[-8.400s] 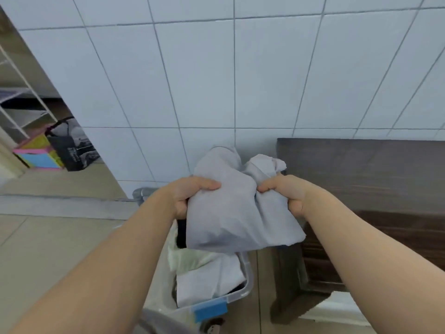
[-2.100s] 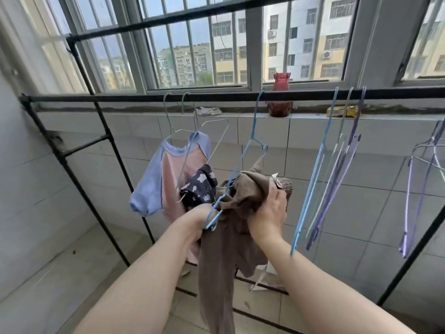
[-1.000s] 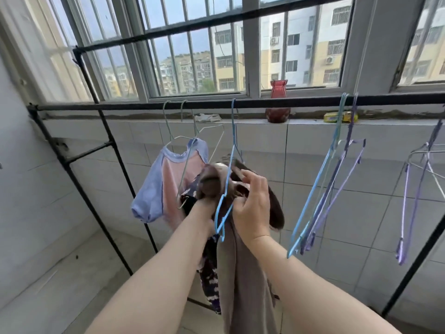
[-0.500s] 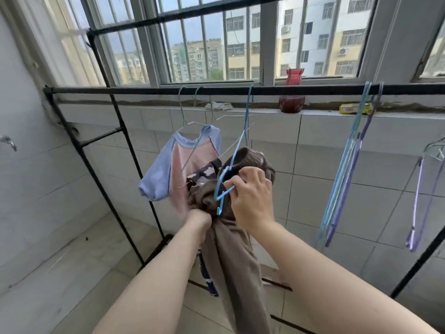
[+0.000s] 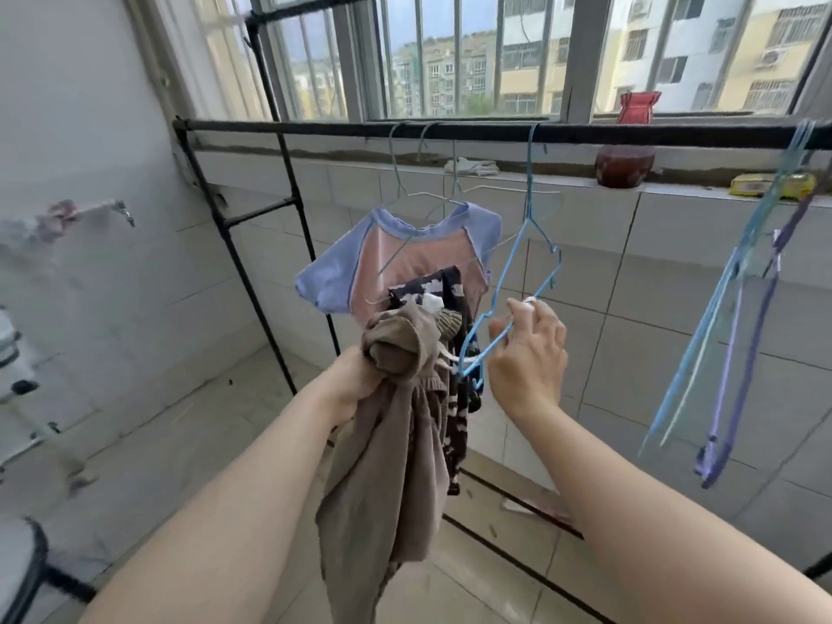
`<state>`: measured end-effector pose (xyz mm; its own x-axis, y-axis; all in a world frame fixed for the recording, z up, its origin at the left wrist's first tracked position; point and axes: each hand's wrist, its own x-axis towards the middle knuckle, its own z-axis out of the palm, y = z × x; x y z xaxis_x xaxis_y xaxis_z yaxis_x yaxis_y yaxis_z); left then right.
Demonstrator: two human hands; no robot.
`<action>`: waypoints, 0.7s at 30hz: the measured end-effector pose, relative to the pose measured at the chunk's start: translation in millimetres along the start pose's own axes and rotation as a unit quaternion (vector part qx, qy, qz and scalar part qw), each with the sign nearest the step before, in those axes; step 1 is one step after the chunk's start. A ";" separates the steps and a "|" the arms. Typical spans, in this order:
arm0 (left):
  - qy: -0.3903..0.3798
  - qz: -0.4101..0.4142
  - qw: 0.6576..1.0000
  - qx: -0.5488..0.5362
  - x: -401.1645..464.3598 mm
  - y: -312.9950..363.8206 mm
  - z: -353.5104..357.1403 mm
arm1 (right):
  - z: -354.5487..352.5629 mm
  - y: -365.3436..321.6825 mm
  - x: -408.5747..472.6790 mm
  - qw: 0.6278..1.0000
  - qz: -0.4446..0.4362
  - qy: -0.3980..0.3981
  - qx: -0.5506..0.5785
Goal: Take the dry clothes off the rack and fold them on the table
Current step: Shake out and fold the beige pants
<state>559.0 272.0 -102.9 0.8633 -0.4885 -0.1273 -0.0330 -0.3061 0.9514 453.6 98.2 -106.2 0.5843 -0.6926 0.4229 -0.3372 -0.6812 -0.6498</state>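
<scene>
A brown garment hangs bunched from my left hand, which grips its top in a fist. My right hand holds the lower wire of a blue hanger that still hooks over the black rack rail. The brown garment is off that hanger. Behind it a pink shirt with blue sleeves and a dark patterned garment hang from wire hangers on the same rail.
Several bare blue and purple hangers dangle from the rail at right. A red vase and a yellow packet sit on the tiled sill. The rack's black base bar crosses the floor. A tap sticks out of the left wall.
The brown garment has come free of the blue hanger and now hangs from my left hand alone. My right hand has shifted right and holds the bare hanger. The view has turned left.
</scene>
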 end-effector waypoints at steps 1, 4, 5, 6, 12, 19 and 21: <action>-0.043 -0.023 0.997 -0.063 -8.7 1.9 -2.7 | -0.5 -0.4 -3.8 1.000 0.003 -0.008 0.007; -0.082 -0.043 0.963 -0.254 -31.9 1.5 -5.6 | -1.9 1.2 -17.5 0.998 0.015 -0.064 -0.002; -0.059 -0.046 0.957 -0.279 -39.3 1.9 -3.6 | -3.3 3.8 -23.5 0.996 0.015 -0.087 -0.005; -0.051 -0.043 0.956 -0.285 -48.0 2.3 -2.8 | -4.6 7.0 -28.8 0.994 0.012 -0.112 -0.006; 0.035 -0.016 0.953 -0.300 -112.3 9.5 21.0 | -22.4 28.6 -56.8 0.939 -0.083 -0.334 -0.013; 0.155 -0.015 0.920 -0.359 -225.0 15.4 28.6 | -36.6 11.4 -104.0 0.856 -0.061 -0.492 0.146; 0.184 -0.017 0.914 -0.360 -256.9 11.7 27.3 | -42.1 -2.2 -126.8 0.788 0.067 -0.569 0.226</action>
<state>323.1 371.6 -66.7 0.9730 -0.1393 -0.1838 0.2231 0.3665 0.9033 349.2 177.6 -131.8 0.9359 0.0841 -0.3420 -0.3057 -0.2883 -0.9075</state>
